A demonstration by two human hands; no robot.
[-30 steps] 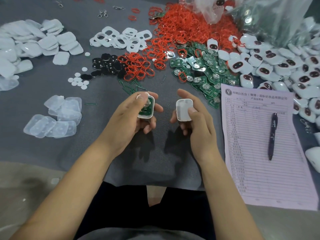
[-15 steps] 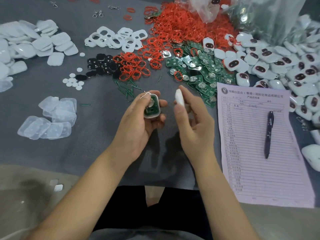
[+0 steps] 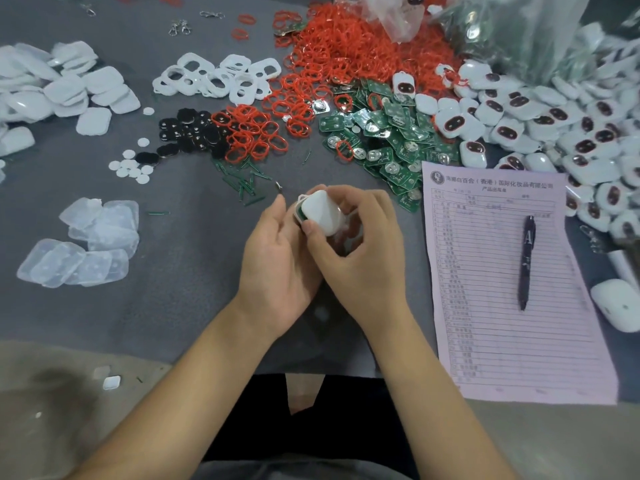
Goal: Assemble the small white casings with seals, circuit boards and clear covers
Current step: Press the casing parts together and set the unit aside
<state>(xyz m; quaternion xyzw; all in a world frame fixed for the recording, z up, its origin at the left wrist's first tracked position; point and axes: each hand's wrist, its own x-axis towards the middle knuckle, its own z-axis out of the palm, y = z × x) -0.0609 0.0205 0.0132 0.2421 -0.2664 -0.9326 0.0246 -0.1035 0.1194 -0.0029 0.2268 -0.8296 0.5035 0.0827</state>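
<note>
White casing halves (image 3: 320, 212) meet between both hands just above the bench (image 3: 180, 271), centre of view. Left hand (image 3: 277, 258) cradles the lower half from beneath, fingers curled up around it; a sliver of green circuit board (image 3: 300, 215) shows at the seam. Right hand (image 3: 360, 251) pinches the top shell, thumb on its near edge, fingers wrapped over the far side. Shell sits slightly skewed on the base, so I judge it is being seated, not yet snapped home.

Just right of the hands: a pink printed form (image 3: 512, 323) with a dark pen (image 3: 526, 261) lying on it. One white finished-looking piece (image 3: 616, 303) at the far right edge.

Left, mid-distance: a small stack of clear covers (image 3: 86, 247), seemingly untouched for this unit.

Beyond the hands: loose green pins or offcuts (image 3: 242, 183), small white discs (image 3: 133, 168), black parts (image 3: 190, 133).

Farther: a heap of green boards (image 3: 391, 140), a large spill of red seals (image 3: 346, 57), white frames with cut-outs (image 3: 214, 77), plain white shells (image 3: 69, 84) at far left.

Far right: a big pile of casings with dark windows (image 3: 554, 126), partly under a plastic bag (image 3: 519, 32); whether these are complete I cannot tell.

Progress: this unit has board fitted and halves closing; clear cover appears still to come. Stock piles remain large, so plenty of work left.
</note>
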